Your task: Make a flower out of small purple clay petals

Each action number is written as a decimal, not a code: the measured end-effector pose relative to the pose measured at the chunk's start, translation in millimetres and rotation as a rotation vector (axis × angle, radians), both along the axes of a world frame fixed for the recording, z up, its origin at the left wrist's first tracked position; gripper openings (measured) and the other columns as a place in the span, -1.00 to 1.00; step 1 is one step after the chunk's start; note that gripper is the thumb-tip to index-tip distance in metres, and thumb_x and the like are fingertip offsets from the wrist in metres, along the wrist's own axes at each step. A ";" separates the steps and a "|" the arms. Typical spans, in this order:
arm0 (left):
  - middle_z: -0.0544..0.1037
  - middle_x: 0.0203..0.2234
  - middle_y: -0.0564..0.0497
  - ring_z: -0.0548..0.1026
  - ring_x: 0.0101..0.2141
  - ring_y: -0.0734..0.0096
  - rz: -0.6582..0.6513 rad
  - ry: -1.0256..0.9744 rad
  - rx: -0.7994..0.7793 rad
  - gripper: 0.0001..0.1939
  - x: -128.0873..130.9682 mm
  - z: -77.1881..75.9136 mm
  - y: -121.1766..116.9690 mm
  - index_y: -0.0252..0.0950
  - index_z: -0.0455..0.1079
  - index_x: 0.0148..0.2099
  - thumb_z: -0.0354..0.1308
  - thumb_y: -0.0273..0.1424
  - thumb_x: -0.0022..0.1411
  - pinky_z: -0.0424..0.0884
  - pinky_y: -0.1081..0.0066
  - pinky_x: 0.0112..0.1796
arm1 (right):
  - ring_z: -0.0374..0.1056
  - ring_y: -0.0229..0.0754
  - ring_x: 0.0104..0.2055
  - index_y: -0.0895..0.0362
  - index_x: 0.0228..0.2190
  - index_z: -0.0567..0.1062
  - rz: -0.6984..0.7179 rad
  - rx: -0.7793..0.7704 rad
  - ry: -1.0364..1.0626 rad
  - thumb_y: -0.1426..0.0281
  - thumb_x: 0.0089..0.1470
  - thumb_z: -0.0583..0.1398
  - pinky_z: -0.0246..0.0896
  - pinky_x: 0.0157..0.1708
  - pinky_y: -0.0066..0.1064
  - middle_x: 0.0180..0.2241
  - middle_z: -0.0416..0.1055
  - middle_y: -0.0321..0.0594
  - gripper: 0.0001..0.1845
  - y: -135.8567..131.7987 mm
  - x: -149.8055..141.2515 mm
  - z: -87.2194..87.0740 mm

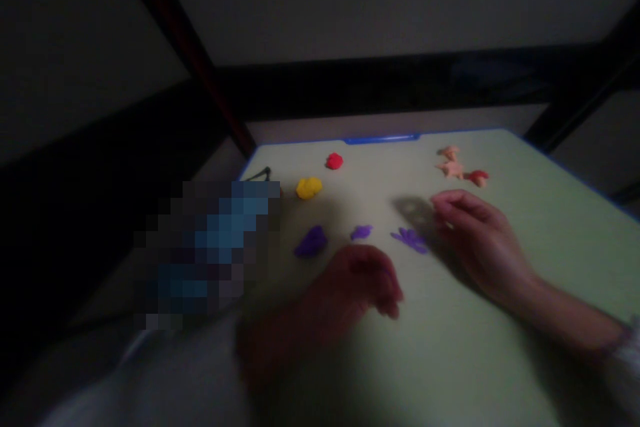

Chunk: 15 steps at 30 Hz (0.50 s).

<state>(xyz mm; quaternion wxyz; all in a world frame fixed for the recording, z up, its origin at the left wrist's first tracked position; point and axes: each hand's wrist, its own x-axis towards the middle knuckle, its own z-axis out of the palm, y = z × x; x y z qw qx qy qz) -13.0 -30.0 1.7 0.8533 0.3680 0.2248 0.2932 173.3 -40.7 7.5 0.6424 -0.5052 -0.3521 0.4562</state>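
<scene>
My left hand (363,280) hovers over the near part of the table, its fingers curled inward. A faint purple tint shows among those fingers, but blur and shadow hide what is there. My right hand (475,237) is raised farther right, with thumb and fingertips pressed together; whatever they pinch, if anything, is hidden. Close to its fingertips lies a purple clay-like piece with several prongs (411,239). A small purple piece (361,232) sits just beyond my left hand, and a larger purple lump (312,242) lies to its left.
The pale table (500,347) has a blue edge and a blue handle (384,138) at the back. On it are a yellow lump (309,188), a red lump (335,160), peach-coloured pieces (453,169) and a red-capped piece (477,178). A pixelated area (220,240) covers the left side.
</scene>
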 end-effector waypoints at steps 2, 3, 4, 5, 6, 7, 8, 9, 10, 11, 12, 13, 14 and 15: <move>0.28 -0.81 0.20 0.14 -0.78 0.72 0.001 -0.005 -0.006 -0.59 -0.7 -2.5 -0.4 -0.36 0.31 -0.57 0.37 -0.14 -0.23 0.00 0.60 -0.72 | 0.16 -0.39 -0.56 0.09 -0.50 0.50 0.003 -0.010 -0.007 0.40 -0.15 0.28 0.05 -0.60 -0.56 -0.55 0.31 -0.38 -0.94 -0.1 0.0 0.2; 0.23 -0.83 0.22 0.09 -0.79 0.73 0.012 0.000 -0.011 -0.60 -1.0 -3.5 -0.5 -0.36 0.31 -0.56 0.36 -0.14 -0.20 -0.05 0.60 -0.73 | 0.16 -0.38 -0.57 0.09 -0.50 0.50 0.004 -0.014 -0.008 0.40 -0.14 0.28 0.05 -0.60 -0.56 -0.55 0.31 -0.38 -0.94 -0.1 0.1 0.3; 0.21 -0.84 0.23 0.07 -0.79 0.73 0.021 0.010 -0.014 -0.62 -1.3 -4.3 -0.5 -0.36 0.33 -0.55 0.33 -0.15 -0.15 -0.07 0.60 -0.73 | 0.16 -0.38 -0.56 0.09 -0.50 0.50 0.005 -0.016 -0.006 0.40 -0.14 0.28 0.06 -0.60 -0.56 -0.55 0.31 -0.37 -0.95 0.0 0.2 0.3; 0.21 -0.84 0.22 0.08 -0.78 0.72 0.029 0.021 -0.017 -0.64 -1.4 -4.6 -0.5 -0.36 0.36 -0.52 0.31 -0.15 -0.09 -0.06 0.60 -0.72 | 0.16 -0.38 -0.56 0.09 -0.50 0.50 0.006 -0.015 0.000 0.40 -0.13 0.27 0.06 -0.60 -0.57 -0.55 0.31 -0.36 -0.95 0.0 0.3 0.3; 0.26 -0.82 0.20 0.13 -0.77 0.71 0.035 0.031 -0.022 -0.66 -1.2 -4.6 -0.4 -0.37 0.39 -0.48 0.28 -0.16 -0.05 -0.03 0.60 -0.71 | 0.16 -0.38 -0.56 0.10 -0.50 0.50 0.006 -0.014 0.008 0.40 -0.13 0.27 0.06 -0.60 -0.58 -0.54 0.31 -0.36 -0.95 0.1 0.4 0.2; 0.34 -0.78 0.16 0.20 -0.75 0.69 0.034 0.040 -0.028 -0.68 -0.9 -4.0 -0.3 -0.37 0.42 -0.44 0.25 -0.16 0.00 0.02 0.60 -0.69 | 0.16 -0.39 -0.55 0.10 -0.50 0.50 0.007 -0.013 0.017 0.40 -0.13 0.27 0.07 -0.60 -0.59 -0.53 0.31 -0.35 -0.96 0.3 0.5 0.0; 0.42 -0.71 0.11 0.28 -0.71 0.67 0.032 0.041 -0.037 -0.69 -0.3 -3.1 -0.2 -0.37 0.44 -0.40 0.24 -0.18 0.02 0.07 0.61 -0.66 | 0.16 -0.39 -0.55 0.10 -0.50 0.50 0.009 -0.013 0.024 0.40 -0.13 0.26 0.07 -0.60 -0.59 -0.51 0.31 -0.34 -0.96 0.4 0.6 -0.1; 0.50 -0.63 0.06 0.36 -0.65 0.64 0.028 0.035 -0.048 -0.72 0.3 -1.9 -0.2 -0.37 0.45 -0.36 0.24 -0.21 0.02 0.12 0.61 -0.62 | 0.16 -0.39 -0.54 0.10 -0.50 0.50 0.010 -0.012 0.027 0.40 -0.13 0.26 0.08 -0.61 -0.60 -0.50 0.31 -0.33 -0.96 0.5 0.7 -0.3; 0.54 -0.54 0.03 0.43 -0.58 0.61 0.031 0.028 -0.058 -0.74 1.0 -0.4 -0.2 -0.36 0.46 -0.34 0.27 -0.25 0.00 0.18 0.61 -0.57 | 0.16 -0.38 -0.54 0.09 -0.50 0.50 0.011 -0.009 0.026 0.39 -0.13 0.26 0.09 -0.61 -0.59 -0.48 0.32 -0.33 -0.96 0.6 0.7 -0.4; 0.57 -0.48 0.01 0.47 -0.51 0.58 0.039 0.022 -0.059 -0.77 1.7 1.0 -0.3 -0.35 0.47 -0.33 0.30 -0.31 -0.03 0.22 0.60 -0.51 | 0.16 -0.38 -0.54 0.09 -0.50 0.50 0.011 -0.006 0.023 0.39 -0.13 0.26 0.09 -0.61 -0.59 -0.47 0.32 -0.32 -0.95 0.8 0.8 -0.6; 0.58 -0.44 0.01 0.49 -0.45 0.55 0.048 0.019 -0.051 -0.79 2.4 2.3 -0.3 -0.34 0.48 -0.33 0.32 -0.35 -0.06 0.25 0.59 -0.46 | 0.16 -0.37 -0.54 0.09 -0.50 0.50 0.012 -0.004 0.019 0.38 -0.13 0.26 0.10 -0.61 -0.58 -0.47 0.32 -0.32 -0.95 0.8 0.9 -0.7; 0.58 -0.43 0.01 0.49 -0.42 0.54 0.056 0.024 -0.039 -0.81 2.9 3.3 -0.4 -0.33 0.49 -0.35 0.34 -0.40 -0.09 0.27 0.58 -0.42 | 0.17 -0.37 -0.54 0.09 -0.50 0.50 0.012 -0.002 0.017 0.37 -0.12 0.26 0.10 -0.61 -0.58 -0.47 0.32 -0.32 -0.95 0.9 0.9 -0.8; 0.59 -0.45 0.02 0.49 -0.42 0.54 0.059 0.036 -0.024 -0.82 3.2 3.9 -0.3 -0.33 0.49 -0.38 0.35 -0.43 -0.12 0.28 0.57 -0.41 | 0.17 -0.37 -0.54 0.09 -0.51 0.50 0.013 -0.003 0.015 0.37 -0.12 0.26 0.10 -0.60 -0.57 -0.47 0.33 -0.32 -0.94 0.9 0.9 -0.8; 0.58 -0.48 0.03 0.48 -0.45 0.55 0.053 0.052 -0.009 -0.82 3.4 4.0 -0.2 -0.34 0.49 -0.42 0.36 -0.44 -0.16 0.27 0.57 -0.43 | 0.17 -0.37 -0.54 0.09 -0.51 0.49 0.015 -0.006 0.013 0.37 -0.12 0.26 0.10 -0.60 -0.57 -0.48 0.33 -0.32 -0.94 0.9 0.9 -0.8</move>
